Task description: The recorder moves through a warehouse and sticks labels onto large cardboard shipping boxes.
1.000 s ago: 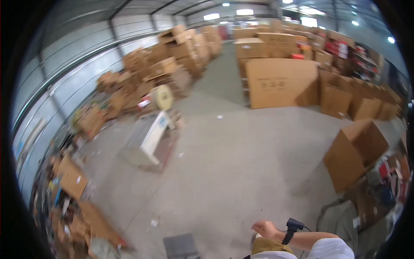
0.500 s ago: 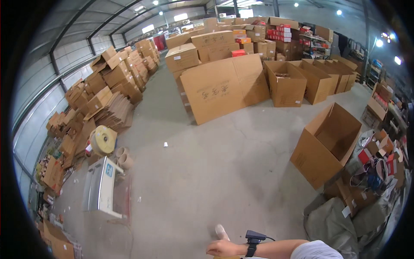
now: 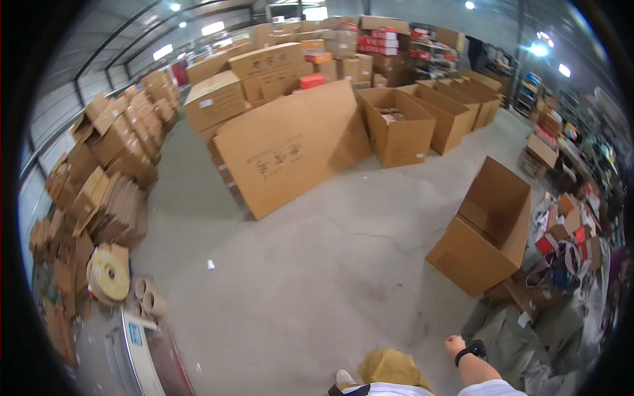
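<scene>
My right hand [image 3: 455,344] hangs low at the lower right, over the grey concrete floor [image 3: 310,290]. Its fingers are curled in, and nothing shows in them. A black band with a small device [image 3: 471,351] is strapped round that wrist. Nearest to this hand is a grey-green cloth or sheet [image 3: 512,343] heaped on the floor; the two look apart. Farther ahead stands a large open cardboard box [image 3: 472,254], tilted, with its open side up and to the right. My left hand is out of the picture. My bent leg [image 3: 394,367] in tan trousers shows at the lower edge.
A big flattened carton [image 3: 297,148] leans against stacked boxes ahead. Open cartons [image 3: 399,142] stand in a row to its right. At left are piled boxes [image 3: 115,142], a yellow-faced reel [image 3: 109,272], cardboard tubes [image 3: 154,303] and a white machine [image 3: 135,356]. Mixed scrap [image 3: 568,257] lies at right.
The view has turned right and come closer to the cartons, so most things sit farther left. My right hand has swung from the lower middle out to the right.
</scene>
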`<state>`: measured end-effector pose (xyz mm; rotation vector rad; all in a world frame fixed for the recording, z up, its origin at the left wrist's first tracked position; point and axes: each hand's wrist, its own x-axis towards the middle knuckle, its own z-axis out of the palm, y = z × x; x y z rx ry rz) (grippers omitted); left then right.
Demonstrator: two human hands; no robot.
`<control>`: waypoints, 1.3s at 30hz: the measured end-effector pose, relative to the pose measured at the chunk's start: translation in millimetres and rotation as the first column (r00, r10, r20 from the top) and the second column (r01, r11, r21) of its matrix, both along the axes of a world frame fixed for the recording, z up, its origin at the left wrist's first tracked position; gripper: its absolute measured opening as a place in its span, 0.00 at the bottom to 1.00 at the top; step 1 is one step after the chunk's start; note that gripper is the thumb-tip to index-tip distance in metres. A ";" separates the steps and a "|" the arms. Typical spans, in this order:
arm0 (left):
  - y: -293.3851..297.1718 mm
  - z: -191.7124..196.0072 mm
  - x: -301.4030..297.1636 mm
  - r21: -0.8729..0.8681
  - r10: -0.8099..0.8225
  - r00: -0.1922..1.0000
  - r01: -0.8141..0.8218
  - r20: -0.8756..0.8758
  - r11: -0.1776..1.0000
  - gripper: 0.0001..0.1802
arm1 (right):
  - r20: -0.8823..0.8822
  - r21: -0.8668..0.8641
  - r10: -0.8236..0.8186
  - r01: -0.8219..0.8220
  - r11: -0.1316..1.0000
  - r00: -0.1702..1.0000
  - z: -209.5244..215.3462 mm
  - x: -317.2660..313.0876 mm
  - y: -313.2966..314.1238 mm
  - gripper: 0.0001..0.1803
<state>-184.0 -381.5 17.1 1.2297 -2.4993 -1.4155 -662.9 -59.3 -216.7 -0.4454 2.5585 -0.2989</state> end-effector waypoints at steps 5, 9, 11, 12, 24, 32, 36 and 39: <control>-149.8 1.8 -114.9 -0.025 -0.107 0.991 0.105 -0.078 0.994 0.19 | 0.183 0.136 0.095 -0.121 0.983 0.979 -15.0 -34.9 -51.0 0.16; -243.8 -39.2 -185.0 0.037 -0.189 0.982 0.189 0.014 0.981 0.19 | 0.383 0.119 0.288 -0.356 0.927 0.878 -46.4 -94.8 -167.3 0.19; -289.1 -57.5 -208.0 0.089 -0.207 0.973 0.199 0.099 0.976 0.19 | 0.268 0.019 0.384 -0.403 0.915 0.884 -48.2 -134.7 -266.5 0.16; -308.6 -60.4 -221.4 0.119 -0.216 0.965 0.199 0.149 0.973 0.19 | 0.187 -0.004 0.408 -0.415 0.910 0.894 -37.6 -152.1 -325.8 0.16; -600.4 -94.0 -462.9 0.318 -0.433 0.847 0.337 0.308 0.886 0.19 | 0.011 -0.667 0.848 -0.628 0.401 0.530 128.4 -280.8 -867.3 0.15; -825.0 -91.5 -711.6 0.245 -0.823 0.517 0.788 0.235 0.565 0.18 | 0.153 0.275 -0.300 0.251 0.928 0.942 -10.8 -512.2 -699.5 0.20; -891.3 -67.4 -925.2 -0.119 -0.698 0.708 0.706 0.105 0.698 0.15 | -0.177 0.067 -0.902 0.919 0.389 0.395 6.9 -548.8 -598.5 0.12; -878.0 -38.6 -1083.2 -0.150 -0.719 0.695 0.709 -0.017 0.689 0.19 | -0.188 0.007 -0.950 0.968 0.252 0.249 -14.5 -559.8 -580.0 0.12</control>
